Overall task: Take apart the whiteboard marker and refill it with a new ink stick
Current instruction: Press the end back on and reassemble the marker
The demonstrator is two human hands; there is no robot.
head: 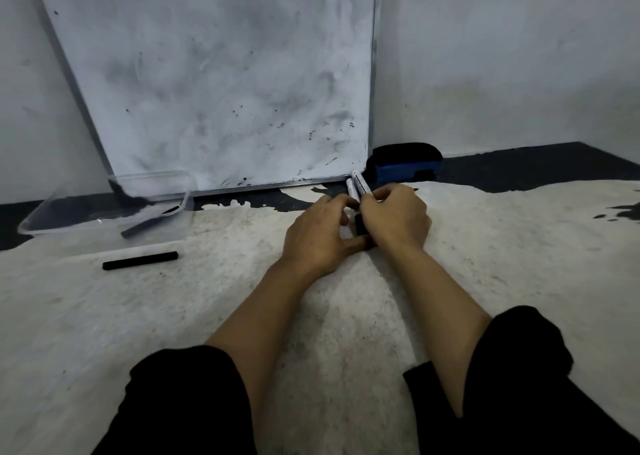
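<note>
— Clear plastic, that tray (pixel 45 212) at the far left, with a dark stick inside; did you see it?

— I did, and a black ink stick (pixel 140 260) lay loose on the pale rug (pixel 207 316) just beside it, below the smudged whiteboard (pixel 214 73).

— And the marker?

— Toward the right, two white marker barrels (pixel 357 186) sat between both hands. The left hand (pixel 320 236) was curled on a black piece; the right hand (pixel 398 217) pinched the barrels. A blue eraser (pixel 403 167) stood behind them.
</note>
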